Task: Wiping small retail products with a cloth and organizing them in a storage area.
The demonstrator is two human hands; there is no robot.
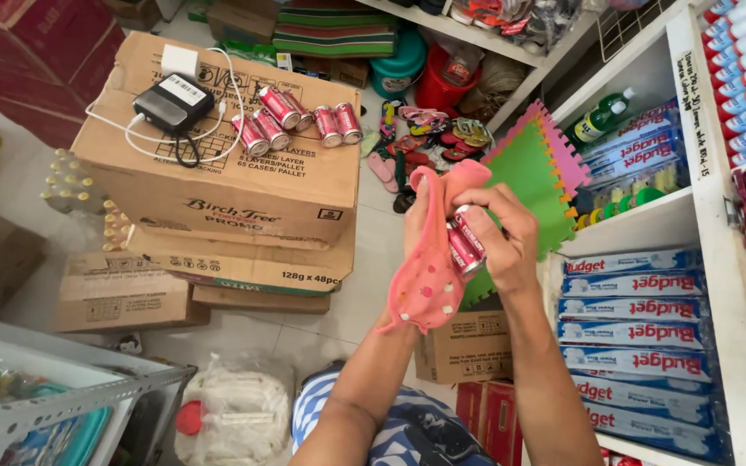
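My right hand [501, 237] grips a small red can [464, 244] in front of me. My left hand [418, 216] is wrapped in a pink spotted cloth [429, 280] and presses it against the can. Most of the left hand is hidden under the cloth. Several more red cans [297, 118] lie on their sides on top of a large cardboard box [243, 185] to the left.
A black device with white cables [172, 105] rests on the same box. Flatter cartons [243, 267] lie under it, with bottles [71, 192] beside it. Shelves [718, 259] of blue boxed goods stand at right. Green and pink foam mats [533, 173] and sandals [425, 138] lie behind.
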